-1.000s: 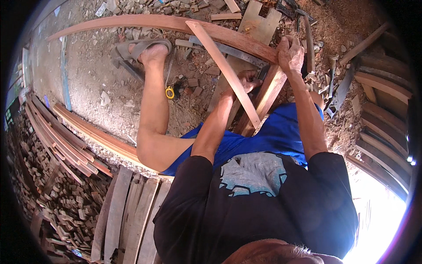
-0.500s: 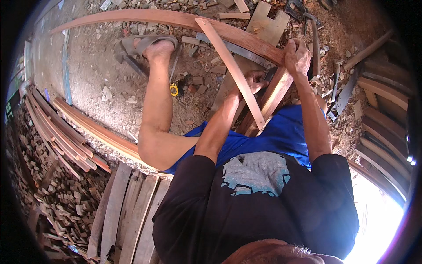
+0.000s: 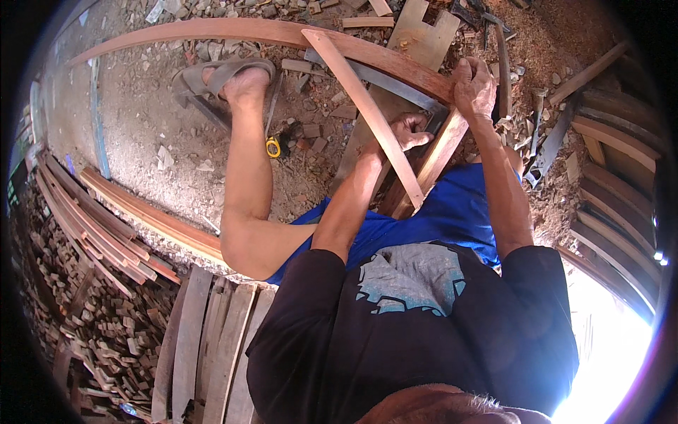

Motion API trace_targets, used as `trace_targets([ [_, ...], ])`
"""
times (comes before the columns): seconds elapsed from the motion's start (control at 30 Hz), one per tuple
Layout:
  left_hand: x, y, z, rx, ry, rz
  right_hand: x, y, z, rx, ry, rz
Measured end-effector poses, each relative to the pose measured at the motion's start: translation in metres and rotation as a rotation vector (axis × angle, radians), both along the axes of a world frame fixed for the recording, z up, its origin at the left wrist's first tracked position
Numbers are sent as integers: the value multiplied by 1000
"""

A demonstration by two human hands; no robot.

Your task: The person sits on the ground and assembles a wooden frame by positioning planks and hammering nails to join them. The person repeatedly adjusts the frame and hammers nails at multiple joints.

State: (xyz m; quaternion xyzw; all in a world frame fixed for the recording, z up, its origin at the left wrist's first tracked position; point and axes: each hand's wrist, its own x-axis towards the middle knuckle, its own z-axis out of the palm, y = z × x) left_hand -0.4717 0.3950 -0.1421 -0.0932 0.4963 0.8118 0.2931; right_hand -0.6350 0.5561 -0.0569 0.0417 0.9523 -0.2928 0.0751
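My right hand [image 3: 474, 88] is closed over the right end of a long reddish wooden strip [image 3: 233, 30], where it meets a shorter thick timber [image 3: 443, 150] at a corner. Inside that corner my left hand [image 3: 409, 131] is curled, its thumb by the dark inner leg of what looks like a metal square. The pale blade of this square [image 3: 395, 83] runs along the long strip. A thin wooden slat [image 3: 364, 106] lies slantwise across both timbers and passes over my left wrist. What the left fingertips touch is partly hidden.
A yellow tape measure [image 3: 273, 147] lies beside my left leg. A notched board [image 3: 424, 42] is under the far timber. At right are a handsaw [image 3: 551, 152], a hammer [image 3: 504, 71] and curved timbers [image 3: 614, 134]. Stacked strips [image 3: 99, 219] and wood offcuts [image 3: 113, 325] fill the left.
The view has shifted slightly, so ground objects appear a little further left. My left thumb shows more clearly; both hands stay at the same corner.
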Motion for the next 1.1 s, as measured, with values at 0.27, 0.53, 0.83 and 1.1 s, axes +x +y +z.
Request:
trace_targets([
  [0.27, -23, 5, 33, -40, -2, -26, 2, 5, -3, 64, 6, -14],
  [0.53, -13, 15, 11, -19, 110, 45, 4, 9, -7, 67, 18, -11],
  [0.83, -18, 6, 28, -6, -11, 24, 0, -1, -9, 74, 92, 44],
  [1.1, -13, 14, 6, -15, 92, -20, -1, -7, 4, 60, 36, 35],
])
